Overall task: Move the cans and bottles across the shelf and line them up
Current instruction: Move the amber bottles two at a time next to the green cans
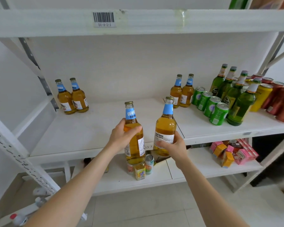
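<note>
Two amber beer bottles, one (134,133) in the left hand (121,136), one (166,126) in the right hand (174,145), hang before the shelf (88,128), fingers wrapped round each. Best set them upright beside the left pair (71,97) (labels forward), keeping glass apart.
</note>
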The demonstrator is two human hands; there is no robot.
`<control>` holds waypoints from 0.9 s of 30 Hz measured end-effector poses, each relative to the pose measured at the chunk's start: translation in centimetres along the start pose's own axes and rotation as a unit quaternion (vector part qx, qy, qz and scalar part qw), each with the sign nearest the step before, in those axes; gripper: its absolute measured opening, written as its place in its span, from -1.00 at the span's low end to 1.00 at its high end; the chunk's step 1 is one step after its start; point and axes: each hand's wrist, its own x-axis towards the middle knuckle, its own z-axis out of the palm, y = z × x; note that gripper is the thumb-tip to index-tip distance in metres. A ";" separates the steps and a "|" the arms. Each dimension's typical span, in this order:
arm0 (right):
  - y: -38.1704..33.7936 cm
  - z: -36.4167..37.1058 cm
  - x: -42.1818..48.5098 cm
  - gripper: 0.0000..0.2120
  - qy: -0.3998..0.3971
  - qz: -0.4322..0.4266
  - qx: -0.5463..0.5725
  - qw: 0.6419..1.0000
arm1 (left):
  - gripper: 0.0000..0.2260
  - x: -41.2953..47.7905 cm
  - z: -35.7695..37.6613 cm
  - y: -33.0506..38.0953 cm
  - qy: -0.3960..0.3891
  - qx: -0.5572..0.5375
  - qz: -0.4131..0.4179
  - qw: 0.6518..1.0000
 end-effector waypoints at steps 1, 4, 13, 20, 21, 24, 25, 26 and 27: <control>0.0 -0.9 -0.2 -0.47 0.002 -0.003 -0.002 1.000 | -0.74 -0.1 0.8 0.3 -0.003 0.000 0.002 1.000; -0.2 -3.8 -0.1 -0.49 0.014 -0.010 -0.005 1.000 | -0.76 0.3 3.5 1.3 -0.012 0.003 0.010 1.000; -1.4 -14.9 4.3 -0.53 0.003 -0.014 -0.020 1.000 | -0.61 3.8 14.1 5.7 0.007 -0.016 0.000 1.000; -1.2 -21.0 9.2 -0.52 -0.014 -0.003 -0.035 0.999 | -0.56 8.0 20.1 8.0 0.032 -0.019 -0.017 0.999; -1.2 -21.5 10.1 -0.51 -0.015 -0.003 -0.032 0.999 | -0.56 8.6 20.5 8.2 0.035 -0.019 -0.017 0.999; -1.2 -22.2 12.4 -0.48 -0.020 -0.004 -0.024 1.000 | -0.59 10.5 21.3 8.8 0.048 -0.013 -0.016 0.999; -1.1 -22.3 13.2 -0.47 -0.022 -0.004 -0.021 1.000 | -0.59 11.1 21.5 8.9 0.051 -0.009 -0.017 0.999; -0.9 -22.3 13.9 -0.47 -0.023 -0.005 -0.019 1.000 | -0.58 11.7 21.6 9.0 0.053 -0.006 -0.017 0.998; -0.8 -22.3 14.6 -0.46 -0.024 -0.006 -0.019 1.000 | -0.58 12.3 21.7 9.0 0.055 -0.004 -0.015 0.998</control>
